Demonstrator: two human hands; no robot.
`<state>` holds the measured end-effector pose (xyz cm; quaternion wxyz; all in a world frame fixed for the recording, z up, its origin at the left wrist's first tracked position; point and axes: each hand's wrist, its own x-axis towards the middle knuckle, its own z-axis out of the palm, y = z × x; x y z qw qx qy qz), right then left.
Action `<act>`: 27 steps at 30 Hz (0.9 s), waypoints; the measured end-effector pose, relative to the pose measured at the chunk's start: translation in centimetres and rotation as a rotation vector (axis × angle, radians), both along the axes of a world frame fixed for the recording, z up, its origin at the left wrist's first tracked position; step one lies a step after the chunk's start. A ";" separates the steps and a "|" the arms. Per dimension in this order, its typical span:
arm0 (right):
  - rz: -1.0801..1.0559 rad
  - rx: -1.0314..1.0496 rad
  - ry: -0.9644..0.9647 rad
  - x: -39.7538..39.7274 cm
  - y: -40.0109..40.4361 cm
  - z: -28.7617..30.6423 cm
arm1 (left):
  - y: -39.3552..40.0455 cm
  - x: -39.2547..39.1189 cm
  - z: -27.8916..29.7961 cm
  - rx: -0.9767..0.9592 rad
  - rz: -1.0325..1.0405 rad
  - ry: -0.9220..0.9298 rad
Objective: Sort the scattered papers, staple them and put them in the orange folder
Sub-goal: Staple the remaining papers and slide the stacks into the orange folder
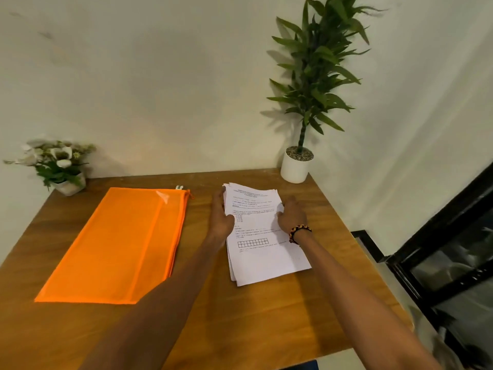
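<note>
1. While both hands flank the papers [262, 236] at right-center of the counter [266, 316], left hand [221, 217] presses their left edge, fingers straight.
2. Right hand [290, 213] rests on top, fingers relaxed.
3. Folder [117, 247] lies flat, left of the papers.

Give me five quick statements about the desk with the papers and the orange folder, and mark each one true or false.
1. The orange folder lies flat on the wooden table, to the left of the paper stack. True.
2. The papers are already inside the folder. False: they lie on the table beside it.
3. The left hand is at the stack's left edge and the right hand rests on top of it. True.
4. The right wrist is bare. False: it wears a beaded bracelet.
5. The tall plant in the white pot stands at the table's near left corner. False: it stands at the far right corner.
</note>
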<state>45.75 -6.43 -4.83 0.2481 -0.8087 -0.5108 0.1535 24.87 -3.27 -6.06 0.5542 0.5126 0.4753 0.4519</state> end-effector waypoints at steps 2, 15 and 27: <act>0.019 0.042 -0.048 -0.4 0.2 -0.5 | 0.0 0.9 -0.1 0.018 -0.006 0.065; -0.148 0.102 -0.282 -2.3 1.0 -2.5 | 0.4 -0.5 -1.1 -0.003 -0.008 0.172; -0.280 0.095 -0.383 -0.1 -0.3 -2.7 | 0.4 -0.8 -1.1 -0.018 0.111 0.121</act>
